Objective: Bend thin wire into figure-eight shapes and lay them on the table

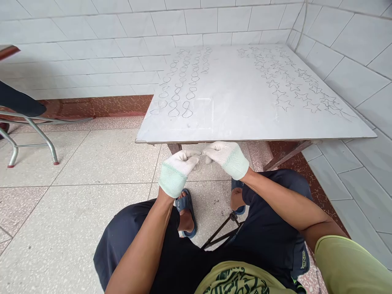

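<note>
My left hand (181, 163), in a white glove with a pale green cuff, is closed with its fingertips pinched together. Just to its right, my right hand (223, 156), gloved the same way, is also pinched. Between them both hands grip a thin wire (201, 154), in front of the table's near edge. The wire's full shape is too fine to make out. On the white table (235, 118) lie rows of figure-eight wire pieces (190, 93) at the left and several star-shaped wire pieces (284, 104) at the right.
Tiled walls (122, 45) meet the table at its back and right. A metal-legged stool (39, 134) with part of another person's leg stands at far left. Below my hands are my slippers (189, 216) and a dark folding metal frame (223, 232) between my legs.
</note>
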{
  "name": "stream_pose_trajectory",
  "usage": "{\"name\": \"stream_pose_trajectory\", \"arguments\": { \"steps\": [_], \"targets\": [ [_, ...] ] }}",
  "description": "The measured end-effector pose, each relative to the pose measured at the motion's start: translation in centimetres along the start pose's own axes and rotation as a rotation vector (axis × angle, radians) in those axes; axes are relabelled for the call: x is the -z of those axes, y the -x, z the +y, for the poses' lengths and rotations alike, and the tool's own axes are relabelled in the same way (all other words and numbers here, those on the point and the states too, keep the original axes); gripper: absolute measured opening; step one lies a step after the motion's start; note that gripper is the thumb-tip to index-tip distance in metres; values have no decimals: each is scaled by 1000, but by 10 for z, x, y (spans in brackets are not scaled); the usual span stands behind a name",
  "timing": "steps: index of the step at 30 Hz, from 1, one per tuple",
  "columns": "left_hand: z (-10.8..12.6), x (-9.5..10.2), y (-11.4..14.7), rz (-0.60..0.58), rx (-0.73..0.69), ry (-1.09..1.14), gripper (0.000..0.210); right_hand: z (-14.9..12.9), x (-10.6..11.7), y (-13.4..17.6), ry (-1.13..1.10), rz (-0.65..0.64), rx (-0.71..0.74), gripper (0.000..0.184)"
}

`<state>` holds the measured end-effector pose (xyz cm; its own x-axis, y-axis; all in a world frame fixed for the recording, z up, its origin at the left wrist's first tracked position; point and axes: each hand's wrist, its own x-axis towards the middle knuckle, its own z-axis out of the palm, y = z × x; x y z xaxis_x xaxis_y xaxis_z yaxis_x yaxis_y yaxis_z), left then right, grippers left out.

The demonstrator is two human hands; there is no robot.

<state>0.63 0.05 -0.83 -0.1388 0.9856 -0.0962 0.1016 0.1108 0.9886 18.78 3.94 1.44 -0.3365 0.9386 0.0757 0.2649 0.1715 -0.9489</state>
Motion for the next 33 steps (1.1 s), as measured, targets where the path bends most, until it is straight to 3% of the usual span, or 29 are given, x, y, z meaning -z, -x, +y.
{"name": "stream_pose_trajectory", "arguments": {
  "steps": [12, 18, 23, 29, 33],
  "targets": [
    [-5, -7, 5, 85, 36, 132, 32, 10, -9, -2, -207, 13, -79, 28],
    [-9, -9, 4, 123, 6, 20, 22, 10, -16, -4, -292, 47, -153, 24],
    [-4, -9, 4, 94, -7, -21, 16, 12, -12, -5, -270, 18, -91, 25],
    [7, -15, 16, 297, -113, -293, 4, 9, -10, -5, -178, 29, -64, 30],
    [7, -14, 14, 265, -81, -263, 8, 7, -8, -8, -175, 9, -37, 29]
  ]
}}
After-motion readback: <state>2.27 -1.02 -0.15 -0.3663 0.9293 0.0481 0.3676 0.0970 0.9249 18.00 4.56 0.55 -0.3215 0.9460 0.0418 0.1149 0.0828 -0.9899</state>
